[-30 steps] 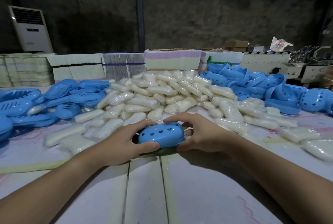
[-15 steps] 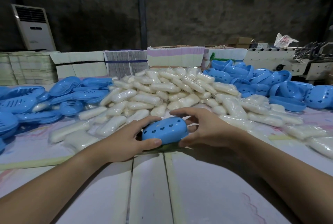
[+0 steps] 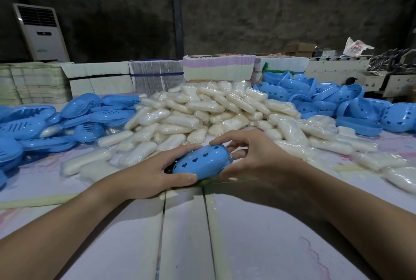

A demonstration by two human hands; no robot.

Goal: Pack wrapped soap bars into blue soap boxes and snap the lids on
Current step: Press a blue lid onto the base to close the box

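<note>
Dozens of wrapped soap bars lie heaped across the middle of the worktop, reaching toward its far edge. On the left side sits a spread of slotted blue trays, and toward the far right corner a pile of heart-punched blue lids; both stocks look large, so most of the job seems to lie ahead. No stack of finished boxes shows in view. Near the front edge, in the centre, one blue soap box is tilted, its heart-pierced lid uppermost. The left hand grips its near left end, thumb along the lower rim and fingers curled over the top. The right hand holds the right end, fingers bent round it. I judge the lid is being pressed home; whether it has snapped shut cannot be told.
</note>
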